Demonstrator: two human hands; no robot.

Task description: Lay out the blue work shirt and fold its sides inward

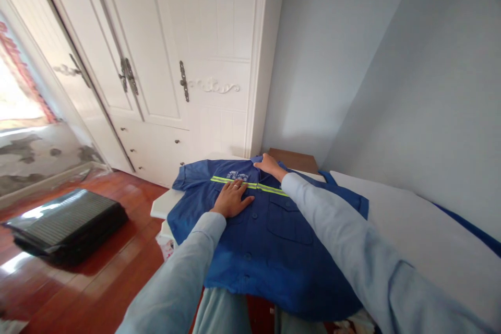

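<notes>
A blue short-sleeved work shirt lies spread front side up, with a yellow-green stripe across the chest, buttons down the middle and pale print on one side. Its hem hangs over the near edge, toward my legs. My left hand rests flat on the chest, fingers spread across the stripe, a ring on one finger. Up at the collar, my right hand pinches the fabric between thumb and fingers. My right forearm crosses over the shirt's right side and hides part of it.
The shirt lies on a white table. A brown cardboard box stands behind it by the wall. On the right is a white board-like surface. A white wardrobe rises behind; a dark suitcase lies on the floor at left.
</notes>
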